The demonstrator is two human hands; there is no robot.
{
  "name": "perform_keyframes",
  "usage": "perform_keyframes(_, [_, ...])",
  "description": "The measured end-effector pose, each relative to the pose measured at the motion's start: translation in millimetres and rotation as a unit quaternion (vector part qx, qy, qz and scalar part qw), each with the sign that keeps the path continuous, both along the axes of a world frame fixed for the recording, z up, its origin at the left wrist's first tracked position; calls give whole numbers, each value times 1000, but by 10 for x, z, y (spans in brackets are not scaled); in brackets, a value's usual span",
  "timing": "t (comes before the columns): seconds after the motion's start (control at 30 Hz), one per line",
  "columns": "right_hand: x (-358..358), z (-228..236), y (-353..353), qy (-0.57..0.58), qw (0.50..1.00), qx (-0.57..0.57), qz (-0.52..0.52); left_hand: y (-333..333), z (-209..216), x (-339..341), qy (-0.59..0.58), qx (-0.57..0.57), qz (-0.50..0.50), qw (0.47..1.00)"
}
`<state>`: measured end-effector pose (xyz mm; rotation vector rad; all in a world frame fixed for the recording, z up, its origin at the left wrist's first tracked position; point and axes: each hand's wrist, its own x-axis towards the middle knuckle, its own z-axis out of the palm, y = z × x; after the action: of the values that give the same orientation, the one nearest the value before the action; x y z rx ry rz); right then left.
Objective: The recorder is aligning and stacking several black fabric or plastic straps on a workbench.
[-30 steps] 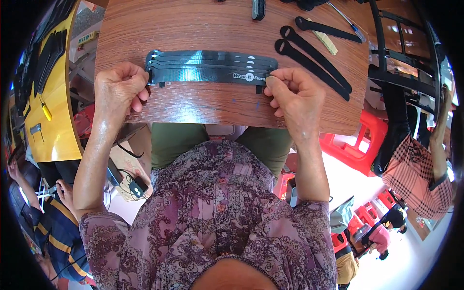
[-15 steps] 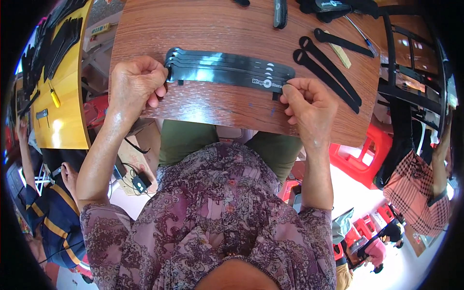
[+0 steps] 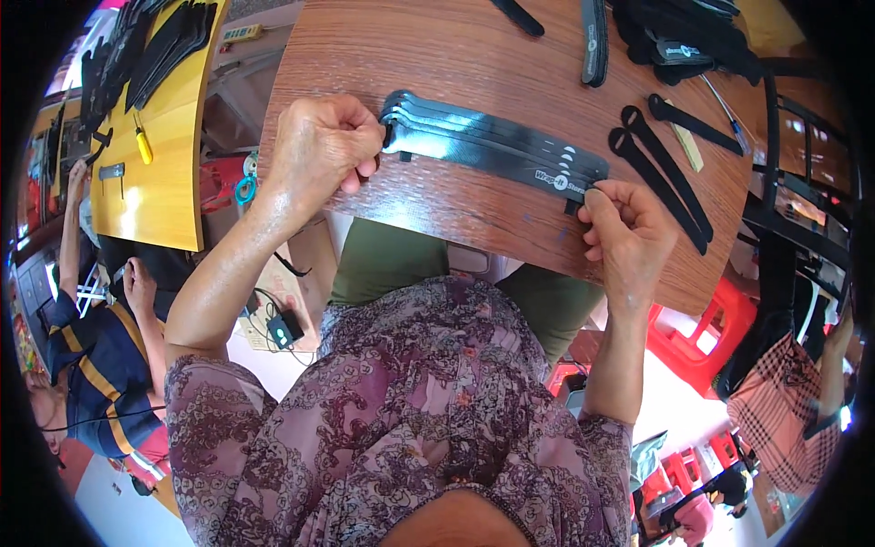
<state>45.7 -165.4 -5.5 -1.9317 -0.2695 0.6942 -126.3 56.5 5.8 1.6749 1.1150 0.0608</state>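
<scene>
A layered stack of black straps (image 3: 478, 144), its top face glossy with pale print at the right end, lies across the near part of the brown wooden table (image 3: 437, 205). My left hand (image 3: 324, 146) is closed, thumb and fingers pinching the stack's left end, where the rounded strap heads fan out in steps. At the opposite end, my right hand (image 3: 633, 223) pinches the lower right corner between thumb and index finger, its other fingers curled. Small dark tabs show below the stack near both ends. My fingertips partly hide the two ends.
Loose black straps (image 3: 663, 187) with slotted round heads lie right of the stack, beside a pale yellow strip (image 3: 685, 148) and a screwdriver (image 3: 726, 109). Behind are a strap bundle (image 3: 594, 46) and a strap pile (image 3: 679, 50). A co-worker (image 3: 114, 365) sits left, by a yellow table (image 3: 164, 201).
The whole view has turned and shifted, so table, stack and hands appear farther right, with the stack tilting down to the right. Both hands keep their pinch on the stack.
</scene>
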Motion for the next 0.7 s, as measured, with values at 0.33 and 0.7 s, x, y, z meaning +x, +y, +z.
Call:
perform_keyframes(0.33, [0,8,-1,-13,1000,1,12,3,4,7,6,-2,0,1000])
perform_keyframes(0.7, [7,15,1,2,1000,6,7,-25,36,23,11,-12,13,1000])
